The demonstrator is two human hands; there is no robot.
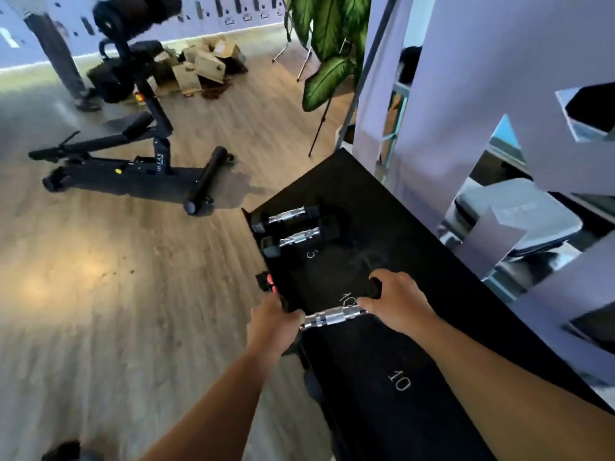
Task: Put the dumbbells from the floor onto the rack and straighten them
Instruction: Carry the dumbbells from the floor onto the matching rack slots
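A black dumbbell rack (366, 354) runs from the middle toward the lower right, marked "5" and "10" in white. A dumbbell with a chrome handle (332, 318) lies across the rack at a "10" mark. My left hand (273, 327) grips its near black head at the rack's front edge. My right hand (396, 301) covers and grips its far head. Two smaller dumbbells, one (288, 215) behind the other (299, 238), lie side by side at the rack's far end, above the "5" mark.
A black adjustable bench (133, 154) stands on the wooden floor at the upper left, with cardboard boxes (203, 66) and a person's legs (60, 54) behind it. A leafy plant (329, 44) and a tripod leg stand beyond the rack. Mirrored wall panels (515, 211) line the right.
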